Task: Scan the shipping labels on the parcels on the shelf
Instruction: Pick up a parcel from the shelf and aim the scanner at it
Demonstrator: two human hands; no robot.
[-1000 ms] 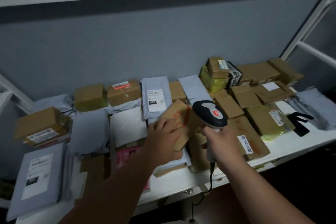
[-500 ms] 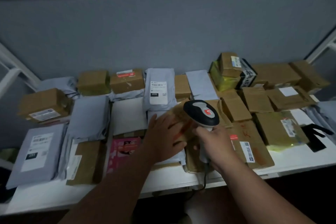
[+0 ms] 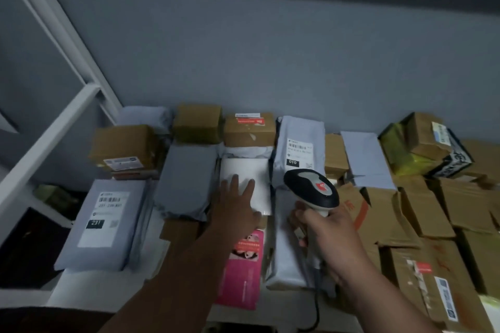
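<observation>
Presently the scanner is gripped in the right hand while the left hand is laid flat, fingers straight, on the white parcel mid-shelf, whose label is not shown, so a neighbouring barcode might be read instead.

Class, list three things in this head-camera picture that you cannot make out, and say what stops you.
1. White parcel: no label shows, and the left hand lies on part of it.
2. Label on the grey bag: print blurred, only "010" readable.
3. Scanner cable: cut off by the bottom edge, in the right hand.
</observation>
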